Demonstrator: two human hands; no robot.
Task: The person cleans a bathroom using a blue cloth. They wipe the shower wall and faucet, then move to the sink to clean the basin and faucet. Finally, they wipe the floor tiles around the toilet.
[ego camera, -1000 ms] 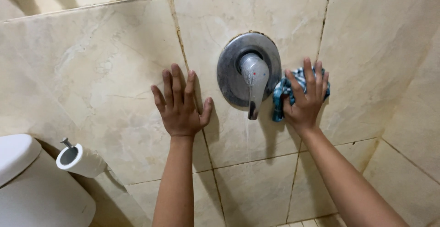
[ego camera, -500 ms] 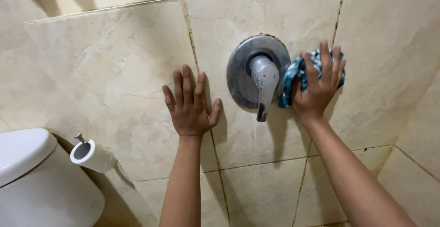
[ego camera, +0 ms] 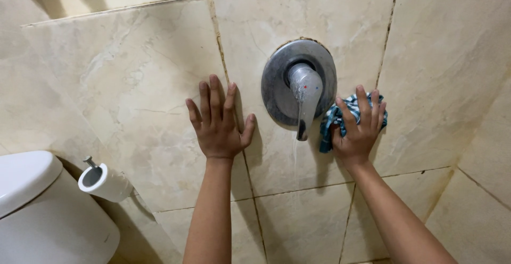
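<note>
beside the round metal valve (ego camera: 298,85), right hand (ego camera: 357,131) presses cloth (ego camera: 334,119) on wall.

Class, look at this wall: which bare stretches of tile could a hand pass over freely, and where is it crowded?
Free: the tile left of the left hand, above the paper roll; the tile right of the right hand with its cloth; the tiles below the valve, between the forearms. Crowded: around the valve, flanked by both hands.

A round grey metal shower valve plate with a lever handle (ego camera: 299,85) sits on the beige marbled wall tiles (ego camera: 133,83). Just left of it, the left hand (ego camera: 218,123) presses flat on the tile. Just right of it, the right hand (ego camera: 359,131) presses a crumpled blue-green cloth (ego camera: 332,120) to the wall. Far lower left of it hang a white toilet paper roll (ego camera: 104,181) and a white toilet tank (ego camera: 42,216).
</note>
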